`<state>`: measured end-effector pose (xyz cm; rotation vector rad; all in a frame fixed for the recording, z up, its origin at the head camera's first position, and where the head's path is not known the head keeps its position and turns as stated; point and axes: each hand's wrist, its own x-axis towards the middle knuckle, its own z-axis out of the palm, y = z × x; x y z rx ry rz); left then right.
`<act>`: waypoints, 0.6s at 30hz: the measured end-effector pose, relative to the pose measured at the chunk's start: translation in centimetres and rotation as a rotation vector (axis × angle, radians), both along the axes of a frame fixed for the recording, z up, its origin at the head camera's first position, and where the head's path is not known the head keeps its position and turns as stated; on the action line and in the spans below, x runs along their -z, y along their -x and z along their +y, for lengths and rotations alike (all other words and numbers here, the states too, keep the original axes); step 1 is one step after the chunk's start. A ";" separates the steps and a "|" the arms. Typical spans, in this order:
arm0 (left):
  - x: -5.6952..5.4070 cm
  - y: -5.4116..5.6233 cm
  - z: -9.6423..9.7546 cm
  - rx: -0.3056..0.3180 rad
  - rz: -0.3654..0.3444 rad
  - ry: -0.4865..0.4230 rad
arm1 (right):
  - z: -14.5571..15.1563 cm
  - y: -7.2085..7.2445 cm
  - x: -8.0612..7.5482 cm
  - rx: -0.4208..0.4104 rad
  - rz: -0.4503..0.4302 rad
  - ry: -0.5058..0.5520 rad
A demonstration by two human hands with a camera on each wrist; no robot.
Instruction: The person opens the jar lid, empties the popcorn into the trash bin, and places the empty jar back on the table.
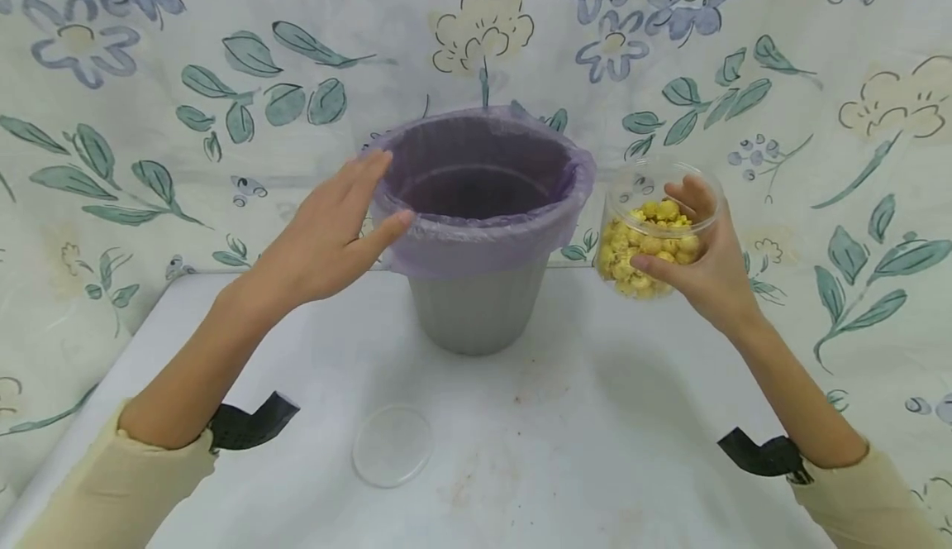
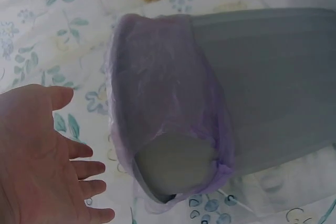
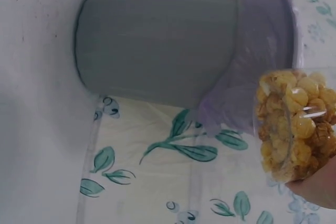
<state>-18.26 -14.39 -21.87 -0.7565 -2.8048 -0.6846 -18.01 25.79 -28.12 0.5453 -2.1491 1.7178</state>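
A grey bin stands on the white table, a thin purple bag folded over its rim. My right hand grips a clear plastic jar partly filled with yellow popcorn, held in the air right of the bin with its mouth uncovered. At the bin's left, my left hand is raised with fingers extended, its thumb and fingertips near the bag's edge in the head view. The left wrist view shows that palm empty, a gap between the fingers and the bag.
A round clear lid lies flat on the table in front of the bin. Small reddish-brown specks dot the tabletop. Behind the table hangs a floral cloth. Each sleeve has a black strap-like piece at the cuff.
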 end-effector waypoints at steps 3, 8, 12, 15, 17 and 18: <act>-0.8 0.8 0.7 0.020 -0.011 0.028 | 0.2 0.6 -0.5 0.027 0.003 -0.043; -2.2 2.6 2.0 0.012 -0.046 0.104 | 0.4 1.5 -1.6 0.088 0.014 -0.127; -2.8 4.6 2.6 -0.016 -0.092 0.182 | 0.4 2.4 -2.3 0.112 0.026 -0.157; -2.9 5.9 2.5 -0.043 -0.117 0.230 | 0.3 3.1 -2.8 0.118 0.030 -0.169; -2.8 6.3 2.3 -0.066 -0.143 0.250 | 0.3 3.5 -3.2 0.117 0.033 -0.178; -2.7 6.5 2.1 -0.078 -0.158 0.257 | 0.3 3.8 -3.4 0.114 0.033 -0.184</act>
